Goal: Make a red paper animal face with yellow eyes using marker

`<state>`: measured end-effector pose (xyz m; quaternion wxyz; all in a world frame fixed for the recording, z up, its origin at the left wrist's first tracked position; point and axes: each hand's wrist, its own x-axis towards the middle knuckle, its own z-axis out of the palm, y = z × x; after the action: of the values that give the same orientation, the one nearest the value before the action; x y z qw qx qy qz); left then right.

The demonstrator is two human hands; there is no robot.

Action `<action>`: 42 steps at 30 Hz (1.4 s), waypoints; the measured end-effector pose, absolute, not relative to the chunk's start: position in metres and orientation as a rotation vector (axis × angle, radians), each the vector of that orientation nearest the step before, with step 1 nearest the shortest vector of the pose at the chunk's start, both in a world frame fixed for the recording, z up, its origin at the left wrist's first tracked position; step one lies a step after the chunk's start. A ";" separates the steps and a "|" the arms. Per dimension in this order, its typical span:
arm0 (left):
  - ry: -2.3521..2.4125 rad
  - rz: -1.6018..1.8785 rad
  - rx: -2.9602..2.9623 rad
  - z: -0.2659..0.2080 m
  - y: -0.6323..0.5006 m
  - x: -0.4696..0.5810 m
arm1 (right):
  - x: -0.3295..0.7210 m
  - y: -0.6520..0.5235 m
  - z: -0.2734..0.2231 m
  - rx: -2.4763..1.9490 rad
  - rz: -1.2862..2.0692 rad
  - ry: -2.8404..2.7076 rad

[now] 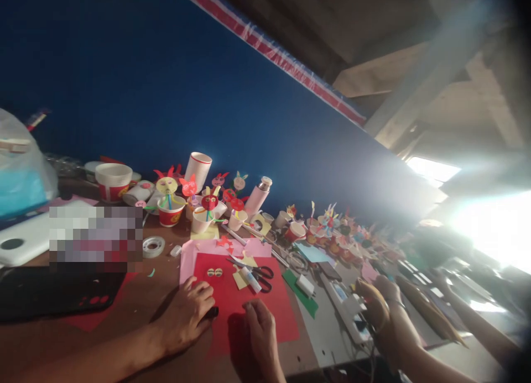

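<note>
My left hand (185,316) rests at the left edge of a red paper sheet (277,308), its fingers curled around a small black object (211,312) whose kind I cannot make out. Over the sheet's lower part is my right hand (264,333), thumb and fingers drawn together; whatever may be in them is hidden. Beyond my hands, two small round paper eyes (214,272) lie side by side on the red sheet. Black-handled scissors (263,278) and a white glue stick (251,279) lie to their right, over scraps of yellow paper (239,279). Pink paper (187,261) shows underneath.
Paper cups with decorated paper faces (171,211) line the back, beside a pink thermos (257,198). A tape roll (153,247) and a black phone (58,294) lie left. Right are green paper (299,292), a power strip (342,305) and another person's hand (388,289).
</note>
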<state>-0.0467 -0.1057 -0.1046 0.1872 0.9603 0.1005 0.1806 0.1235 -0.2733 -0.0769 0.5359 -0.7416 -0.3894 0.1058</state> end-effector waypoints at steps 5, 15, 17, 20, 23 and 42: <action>0.274 0.484 2.734 -0.109 -0.105 -0.045 | 0.219 -0.345 0.009 -1.700 0.165 -0.863; 0.300 0.488 2.762 -0.097 -0.109 -0.049 | 0.251 -0.361 0.032 -1.657 0.136 -0.756; 0.297 0.492 2.767 -0.097 -0.109 -0.049 | 0.195 -0.323 -0.011 -1.682 0.147 -0.749; 0.294 0.482 2.764 -0.096 -0.110 -0.049 | 0.128 -0.276 -0.075 -1.706 0.259 -0.809; 0.309 0.488 2.765 -0.096 -0.110 -0.049 | 0.110 -0.258 -0.112 -1.711 0.353 -0.858; 0.300 0.548 2.770 -0.112 -0.103 -0.042 | 0.223 -0.321 -0.047 -1.420 -0.162 -0.328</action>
<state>-0.0419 -0.1033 -0.1122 0.1503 0.9644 0.1045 0.1906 0.2226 -0.3213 -0.0472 0.7431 -0.6480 -0.1497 -0.0741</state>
